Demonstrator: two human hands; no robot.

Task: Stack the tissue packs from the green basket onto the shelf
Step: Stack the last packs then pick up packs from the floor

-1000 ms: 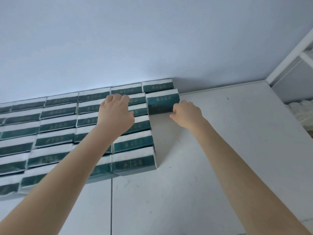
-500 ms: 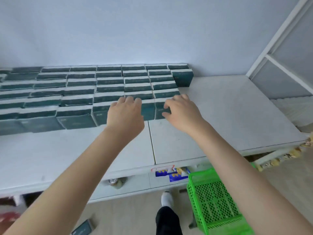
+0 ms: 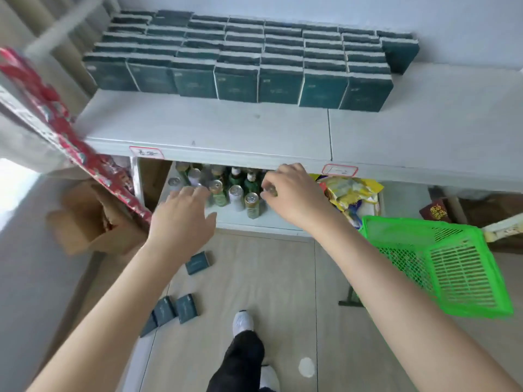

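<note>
- Hovering mid-frame, two grips: left grip [image 3: 184, 219] spread, right grip [image 3: 291, 193] loosely curled, both holding nothing.
- Tissue packs [image 3: 236, 83]: seven in the front row on the shelf [image 3: 226, 128], top of frame.
- Four loose packs [image 3: 186, 308] on the floor [image 3: 283, 278], lower centre.
- One green basket [image 3: 452, 267], right.

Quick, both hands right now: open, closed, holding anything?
Left hand: open, fingers extended, empty.
Right hand: open, fingers loosely curled, nothing visibly held.

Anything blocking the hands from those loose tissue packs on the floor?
Nothing visible. The left hand and right hand hover empty above the floor, and the loose tissue packs lie there in the open.
</note>
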